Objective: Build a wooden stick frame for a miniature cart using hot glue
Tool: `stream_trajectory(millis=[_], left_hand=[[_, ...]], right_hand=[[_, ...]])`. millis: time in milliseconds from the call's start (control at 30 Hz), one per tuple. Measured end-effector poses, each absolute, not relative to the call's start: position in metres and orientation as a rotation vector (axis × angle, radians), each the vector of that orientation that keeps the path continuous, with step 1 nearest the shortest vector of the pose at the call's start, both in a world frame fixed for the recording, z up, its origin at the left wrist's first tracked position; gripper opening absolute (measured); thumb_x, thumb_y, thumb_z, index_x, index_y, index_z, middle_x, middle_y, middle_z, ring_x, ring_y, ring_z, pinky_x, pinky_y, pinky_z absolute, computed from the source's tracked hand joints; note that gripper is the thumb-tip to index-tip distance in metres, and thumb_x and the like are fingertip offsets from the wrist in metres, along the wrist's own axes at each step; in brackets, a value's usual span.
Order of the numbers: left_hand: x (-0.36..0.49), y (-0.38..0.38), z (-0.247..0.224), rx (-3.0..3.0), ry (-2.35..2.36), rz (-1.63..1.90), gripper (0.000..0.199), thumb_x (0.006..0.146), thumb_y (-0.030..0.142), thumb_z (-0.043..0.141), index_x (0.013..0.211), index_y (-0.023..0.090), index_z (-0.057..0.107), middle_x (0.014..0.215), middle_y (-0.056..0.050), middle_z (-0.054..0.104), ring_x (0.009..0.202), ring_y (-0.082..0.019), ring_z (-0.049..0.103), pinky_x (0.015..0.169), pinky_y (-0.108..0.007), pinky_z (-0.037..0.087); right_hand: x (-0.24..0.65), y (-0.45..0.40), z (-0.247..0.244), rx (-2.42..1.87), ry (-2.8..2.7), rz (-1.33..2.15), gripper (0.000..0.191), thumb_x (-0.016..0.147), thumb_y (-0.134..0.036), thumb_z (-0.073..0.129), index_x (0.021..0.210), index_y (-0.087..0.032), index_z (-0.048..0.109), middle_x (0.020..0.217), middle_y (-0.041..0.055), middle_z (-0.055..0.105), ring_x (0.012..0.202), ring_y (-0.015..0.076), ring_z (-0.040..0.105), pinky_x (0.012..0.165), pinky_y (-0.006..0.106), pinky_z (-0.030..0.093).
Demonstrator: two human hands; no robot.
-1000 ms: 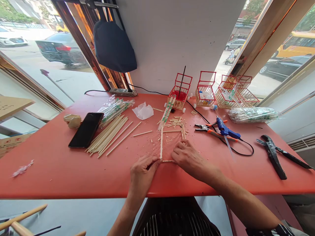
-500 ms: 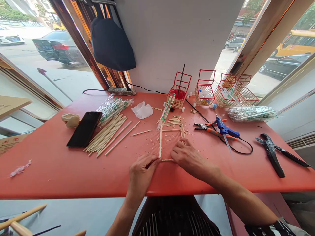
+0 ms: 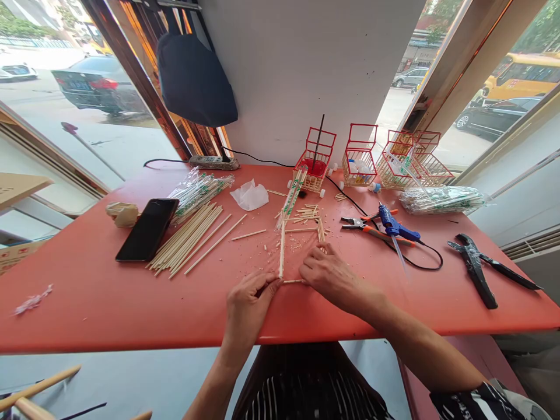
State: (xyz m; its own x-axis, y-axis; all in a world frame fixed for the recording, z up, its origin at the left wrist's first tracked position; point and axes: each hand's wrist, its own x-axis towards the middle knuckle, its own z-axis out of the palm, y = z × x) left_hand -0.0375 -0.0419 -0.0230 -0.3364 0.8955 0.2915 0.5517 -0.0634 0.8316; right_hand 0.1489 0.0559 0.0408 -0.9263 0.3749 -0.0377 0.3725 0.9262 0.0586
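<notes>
A small frame of pale wooden sticks (image 3: 282, 251) lies on the red table (image 3: 175, 318) in front of me. My left hand (image 3: 251, 297) pinches its near left corner between thumb and fingertips. At the near right corner, my right hand (image 3: 326, 271) has its fingers closed around the frame and hides that part. The near crosspiece (image 3: 293, 282) shows between both hands. Cut stick pieces (image 3: 308, 213) and crumbs lie just beyond the frame. Left of it are a bundle of long sticks (image 3: 188, 242) and a few loose ones.
A black phone (image 3: 147, 230) lies at left. On the right are a blue glue gun (image 3: 396, 224) with its cord, orange-handled pliers (image 3: 365, 226) and black-handled cutters (image 3: 475, 268). Several red-rimmed stick carts (image 3: 361, 163) stand at the back, beside wrapped sticks (image 3: 441, 200).
The whole view has shifted slightly. Both hands keep their hold on the frame's near corners, with no other clear movement.
</notes>
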Motion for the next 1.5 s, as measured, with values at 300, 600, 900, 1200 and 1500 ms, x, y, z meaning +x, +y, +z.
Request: stream_trajectory(millis=[300,600,900,1200,1500], left_hand=[[-0.037,-0.044,-0.02,1.52,1.89,1.338,0.019,0.087,0.039,0.064,0.08,0.025,0.075,0.083,0.0,0.076,0.077,-0.018,0.071,0.073,-0.027,0.055],[-0.04,-0.047,-0.023,1.496,1.89,1.348,0.021,0.085,0.046,0.068,0.086,0.026,0.077,0.088,0.0,0.078,0.082,-0.019,0.072,0.074,-0.027,0.056],[-0.049,-0.054,-0.024,1.613,1.949,1.26,0.027,0.084,0.05,0.071,0.1,0.029,0.076,0.101,0.0,0.078,0.093,-0.02,0.072,0.088,-0.03,0.056],[-0.057,-0.075,-0.02,1.676,2.055,1.406,0.022,0.092,0.045,0.065,0.099,0.028,0.076,0.098,0.0,0.076,0.092,-0.019,0.071,0.091,-0.031,0.055],[-0.037,-0.082,-0.002,2.142,1.687,1.672,0.022,0.086,0.002,0.071,0.1,0.019,0.071,0.092,-0.002,0.07,0.089,-0.014,0.065,0.086,-0.03,0.054]], right_hand=[[0.155,0.064,0.037,0.601,3.17,0.069,0.016,0.101,-0.018,0.056,0.087,-0.016,0.063,0.089,0.0075,0.066,0.094,0.0232,0.051,0.103,0.04,0.033],[0.17,0.075,0.062,0.941,3.303,0.029,0.022,0.105,-0.027,0.052,0.087,-0.017,0.061,0.091,0.0069,0.066,0.093,0.0216,0.051,0.097,0.036,0.032],[0.184,0.08,0.072,1.124,3.316,0.036,0.027,0.107,-0.028,0.049,0.084,-0.017,0.06,0.088,0.0052,0.066,0.09,0.0202,0.052,0.092,0.034,0.033],[0.205,0.075,0.08,1.26,3.478,0.194,0.023,0.106,-0.03,0.051,0.088,-0.02,0.062,0.088,0.0041,0.068,0.091,0.0211,0.056,0.092,0.036,0.035],[0.275,0.068,0.085,1.739,3.315,0.448,0.018,0.102,-0.03,0.055,0.09,-0.021,0.065,0.088,0.0044,0.072,0.09,0.0234,0.063,0.091,0.037,0.041]])
